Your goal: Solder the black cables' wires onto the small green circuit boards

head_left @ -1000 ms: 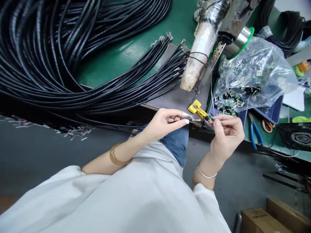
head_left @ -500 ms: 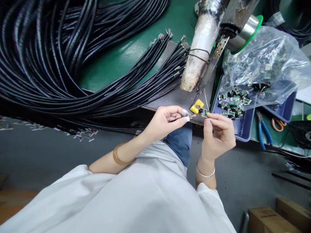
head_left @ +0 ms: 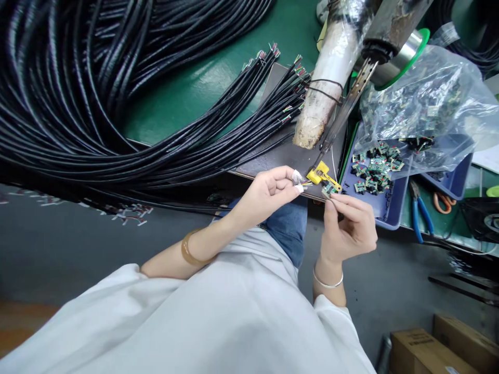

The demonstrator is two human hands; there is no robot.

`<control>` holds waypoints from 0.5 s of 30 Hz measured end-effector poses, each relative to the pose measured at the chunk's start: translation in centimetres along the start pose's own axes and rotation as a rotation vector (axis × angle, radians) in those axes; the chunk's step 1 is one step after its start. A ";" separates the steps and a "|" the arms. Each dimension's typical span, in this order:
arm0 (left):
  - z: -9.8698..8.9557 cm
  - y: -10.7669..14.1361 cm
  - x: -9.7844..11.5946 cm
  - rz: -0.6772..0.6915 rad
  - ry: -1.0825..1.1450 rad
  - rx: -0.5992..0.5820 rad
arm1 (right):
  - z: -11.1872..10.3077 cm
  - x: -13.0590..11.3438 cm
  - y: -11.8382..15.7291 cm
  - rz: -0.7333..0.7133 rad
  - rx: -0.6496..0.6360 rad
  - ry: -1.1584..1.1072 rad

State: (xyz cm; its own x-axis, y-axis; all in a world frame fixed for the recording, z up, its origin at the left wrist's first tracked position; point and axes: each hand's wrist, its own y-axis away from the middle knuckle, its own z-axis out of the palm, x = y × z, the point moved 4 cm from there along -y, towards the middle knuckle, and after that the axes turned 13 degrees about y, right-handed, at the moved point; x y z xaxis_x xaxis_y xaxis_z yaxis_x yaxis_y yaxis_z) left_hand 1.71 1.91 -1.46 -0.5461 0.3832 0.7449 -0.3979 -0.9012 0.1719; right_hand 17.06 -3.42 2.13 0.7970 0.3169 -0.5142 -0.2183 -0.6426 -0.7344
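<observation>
My left hand (head_left: 268, 193) is closed, thumb and finger pinching a black cable near its stripped end. Thin coloured wires (head_left: 307, 183) stick out past the fingertips, which have white covers on them. Between the thumb and fingers of my right hand (head_left: 349, 223) is a small green circuit board (head_left: 328, 190), a short way right of the wires and apart from them. Just beyond both hands sits a yellow fixture (head_left: 318, 172) at the table edge. A soldering iron (head_left: 345, 114) slants down from above, its tip reaching the fixture.
Black cables (head_left: 167, 161) with stripped ends cover the left of the green table (head_left: 156, 117). A wrapped pipe (head_left: 317, 109) hangs near the iron. On the right are a blue tray (head_left: 395, 210) of circuit boards, a plastic bag (head_left: 421, 104), blue-handled pliers (head_left: 421, 210) and a solder spool (head_left: 399, 59).
My right hand has shifted slightly down and left with the circuit board, uncovering more of the yellow fixture. My left hand keeps its pinch on the cable almost in place.
</observation>
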 end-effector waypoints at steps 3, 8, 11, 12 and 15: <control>0.1 -0.2 0.3 -0.003 -0.014 0.011 | 0.1 0.4 0.0 0.046 -0.026 -0.056; 0.0 -0.3 0.3 -0.048 -0.049 0.035 | 0.6 -0.3 0.5 -0.053 -0.147 -0.059; -0.2 -0.3 0.3 -0.044 -0.079 0.061 | 0.5 -0.7 0.6 -0.105 -0.158 -0.049; -0.3 -0.3 0.3 -0.050 -0.088 0.064 | 0.4 -0.9 0.6 -0.119 -0.158 -0.041; -0.4 -0.4 0.3 -0.060 -0.086 0.049 | 0.2 -1.1 0.5 -0.155 -0.164 -0.006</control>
State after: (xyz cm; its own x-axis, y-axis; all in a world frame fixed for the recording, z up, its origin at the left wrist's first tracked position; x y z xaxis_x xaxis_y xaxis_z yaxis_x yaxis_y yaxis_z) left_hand 1.44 2.45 -1.55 -0.4560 0.4201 0.7845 -0.3905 -0.8866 0.2478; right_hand 15.95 -3.94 2.25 0.8105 0.4246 -0.4035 0.0019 -0.6907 -0.7232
